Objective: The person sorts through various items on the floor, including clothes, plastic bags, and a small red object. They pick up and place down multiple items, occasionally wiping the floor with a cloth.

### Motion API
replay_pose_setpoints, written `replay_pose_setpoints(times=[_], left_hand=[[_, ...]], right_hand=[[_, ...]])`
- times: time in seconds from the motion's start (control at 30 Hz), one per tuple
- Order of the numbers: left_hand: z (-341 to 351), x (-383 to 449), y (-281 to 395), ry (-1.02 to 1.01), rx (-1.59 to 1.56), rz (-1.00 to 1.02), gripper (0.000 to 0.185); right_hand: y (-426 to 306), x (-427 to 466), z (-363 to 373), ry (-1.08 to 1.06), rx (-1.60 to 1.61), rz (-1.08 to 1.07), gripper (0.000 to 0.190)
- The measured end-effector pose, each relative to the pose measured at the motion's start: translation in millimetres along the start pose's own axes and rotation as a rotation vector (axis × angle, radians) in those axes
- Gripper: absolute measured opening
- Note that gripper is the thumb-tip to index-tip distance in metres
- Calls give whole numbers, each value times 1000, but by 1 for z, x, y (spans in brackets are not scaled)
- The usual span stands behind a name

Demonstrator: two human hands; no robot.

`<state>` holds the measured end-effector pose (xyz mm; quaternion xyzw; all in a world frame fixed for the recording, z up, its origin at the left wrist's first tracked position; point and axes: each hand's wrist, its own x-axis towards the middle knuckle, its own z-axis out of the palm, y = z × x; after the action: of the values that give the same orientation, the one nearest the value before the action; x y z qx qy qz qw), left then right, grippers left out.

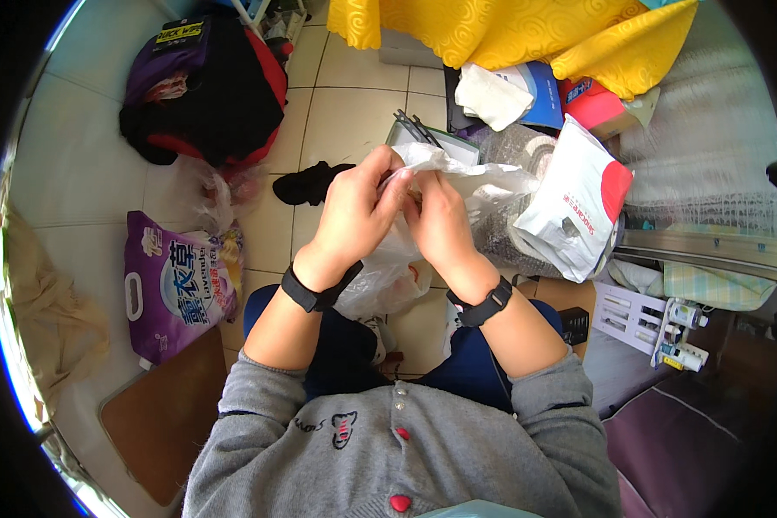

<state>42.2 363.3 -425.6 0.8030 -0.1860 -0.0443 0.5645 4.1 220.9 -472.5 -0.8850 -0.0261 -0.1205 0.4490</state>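
Both hands meet in front of me over a thin white plastic bag point(388, 275). My left hand point(369, 201) pinches its gathered upper part between thumb and fingers. Close beside it, my right hand point(440, 217) also grips the film, its fingers bent inward. One crumpled end of the bag stretches out to the right past my right hand, and the rest hangs down between my knees. Whatever lies between my fingertips is mostly hidden. Just beyond my hands is a shallow box point(460, 150) with dark strips point(417, 129) in it.
A purple laundry detergent bag point(175, 285) stands left, below a black and red bundle point(220, 97). Black cloth point(307, 183) lies on the floor tiles point(356, 103). To the right are a white Sinocare bag point(576, 201) and a grey woven textile point(511, 155). Yellow cloth point(492, 29) hangs beyond.
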Motion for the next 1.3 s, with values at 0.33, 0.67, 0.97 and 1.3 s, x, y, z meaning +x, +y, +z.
replay_pose_setpoints(times=[0.33,0.67,0.97,1.3], left_hand=[[-8,4,-4,130,-45,20,14],[-8,5,-2,124,-18,24,13],[-8,9,-8,162,-39,33,13],[-28,16,-25,267,-43,-22,14]], right_hand=[[12,15,-8,-68,56,50,17],[7,19,-11,71,-68,-63,8],[9,19,-18,-182,-32,18,30],[1,18,-50,-316,-413,-175,26]])
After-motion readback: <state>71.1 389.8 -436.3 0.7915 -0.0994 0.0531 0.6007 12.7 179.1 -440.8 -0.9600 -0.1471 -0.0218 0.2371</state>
